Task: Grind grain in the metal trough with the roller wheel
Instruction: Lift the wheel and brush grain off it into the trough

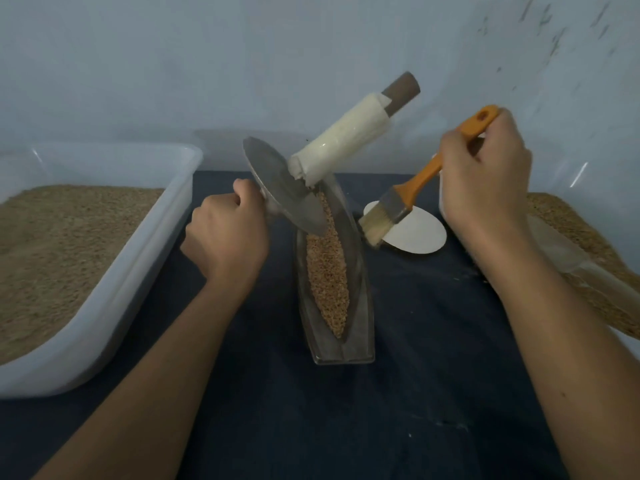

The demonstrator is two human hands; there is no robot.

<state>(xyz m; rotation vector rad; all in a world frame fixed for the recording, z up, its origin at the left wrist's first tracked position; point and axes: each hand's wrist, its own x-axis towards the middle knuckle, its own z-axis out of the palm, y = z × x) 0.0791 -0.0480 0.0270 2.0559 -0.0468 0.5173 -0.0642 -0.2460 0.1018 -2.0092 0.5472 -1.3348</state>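
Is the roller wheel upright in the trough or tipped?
Tipped. The left hand holds the roller wheel slanted over the trough, its wrapped handle pointing up-right.

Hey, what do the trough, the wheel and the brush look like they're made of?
Trough: seemingly metal, dull grey with a soft sheen. Wheel: a thin grey disc, likely metal too, faintly reflective; its handle is wrapped in something cream-coloured, material unclear. Brush: smooth orange handle, probably plastic, a grey metal-looking band and pale bristles.
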